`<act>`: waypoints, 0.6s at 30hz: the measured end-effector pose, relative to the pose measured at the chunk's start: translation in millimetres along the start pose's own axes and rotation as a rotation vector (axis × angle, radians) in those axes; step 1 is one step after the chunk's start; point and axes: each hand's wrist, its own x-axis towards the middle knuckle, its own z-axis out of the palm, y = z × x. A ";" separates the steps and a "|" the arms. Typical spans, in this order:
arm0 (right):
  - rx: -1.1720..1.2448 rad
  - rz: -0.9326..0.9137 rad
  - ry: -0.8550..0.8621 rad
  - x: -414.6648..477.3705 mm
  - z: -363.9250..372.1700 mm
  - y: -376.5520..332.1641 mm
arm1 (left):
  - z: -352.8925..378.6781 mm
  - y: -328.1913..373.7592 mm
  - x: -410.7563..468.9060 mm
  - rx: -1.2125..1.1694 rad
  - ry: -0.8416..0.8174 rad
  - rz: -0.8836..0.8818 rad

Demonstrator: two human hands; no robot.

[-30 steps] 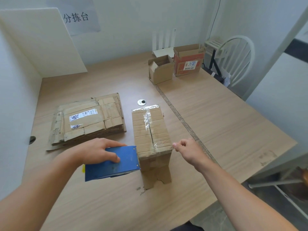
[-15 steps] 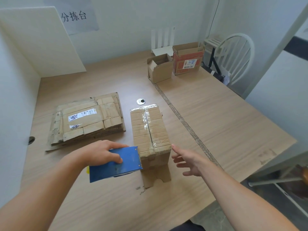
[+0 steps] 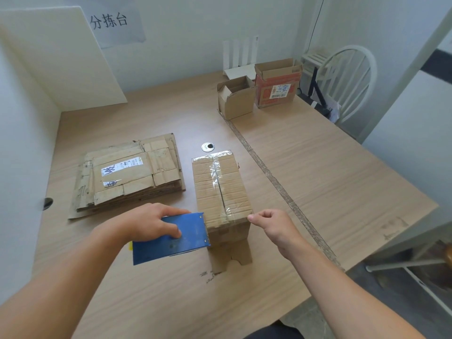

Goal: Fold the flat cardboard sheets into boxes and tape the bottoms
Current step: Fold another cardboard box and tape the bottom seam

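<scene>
The box [image 3: 221, 189] stands in the middle of the worktop [image 3: 318, 167] with its closed bottom facing up. A strip of clear tape runs along the centre seam and folds over the far edge, and one loose flap hangs down at the near end onto the wood. The left hand [image 3: 151, 222] is clasped over a blue tape dispenser [image 3: 171, 237], fingers wrapped across its top, and the dispenser's front end touches the box's near left side. The right hand [image 3: 271, 225] is at the box's near right corner, fingers curled in and thumb tip against the forefinger; I cannot tell whether a tape end is caught between them. To the left of the box, just beside it, lies the stack of flat cardboard sheets [image 3: 129, 174]. A small metal ring [image 3: 208, 146] sits in the surface beyond the box. Two open boxes, a plain one [image 3: 236, 99] and a red-printed one [image 3: 277, 86], stand side by side at the far edge, near a white chair [image 3: 347, 79].
</scene>
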 end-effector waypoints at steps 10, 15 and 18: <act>-0.654 -0.449 0.103 11.3 -1.9 -0.8 | 2.8 -0.2 0.0 -0.036 -0.009 0.016; -1.138 -0.847 -0.200 22.3 25.9 -16.2 | 7.4 0.3 -2.4 -0.066 0.000 0.013; -1.261 -0.944 -0.251 35.5 36.6 -7.0 | 10.7 -2.2 -4.2 -0.082 0.031 -0.002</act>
